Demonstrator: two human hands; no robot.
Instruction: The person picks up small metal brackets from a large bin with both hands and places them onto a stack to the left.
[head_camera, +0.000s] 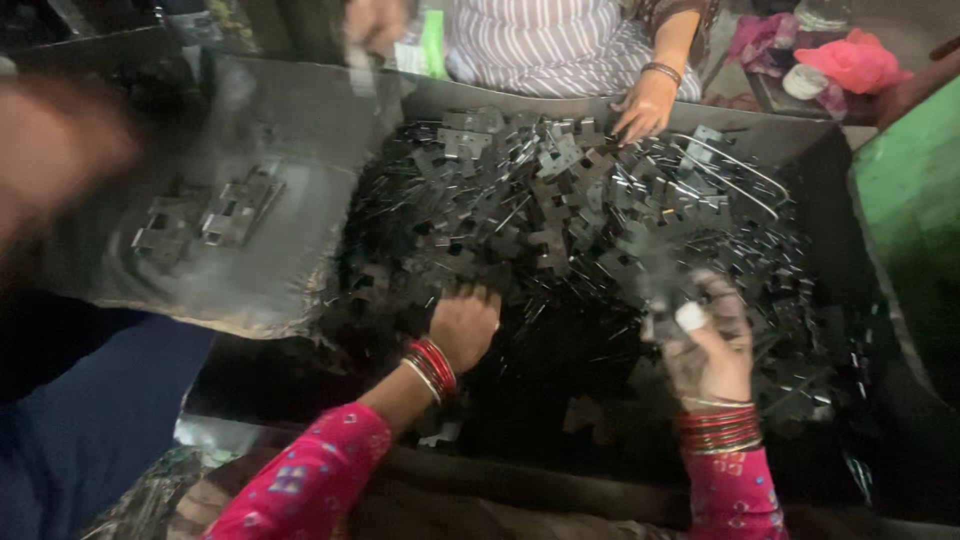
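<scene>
A big dark bin (850, 300) holds a heap of small flat cross-shaped metal pieces (540, 200). My left hand (465, 325), in a pink sleeve with red bangles, is dug into the near edge of the heap, fingers curled around pieces. My right hand (712, 350), also with red bangles and a white wrap on one fingertip, is raised over the heap's right side and grips a blurred metal piece (660, 290).
A grey metal sheet (290, 130) at the left carries stacked pieces (240, 205). A person in striped cloth opposite rests a hand (645, 105) on the heap. A blurred hand (50, 150) is at the far left. Bent wire rods (735, 170) lie at the back right.
</scene>
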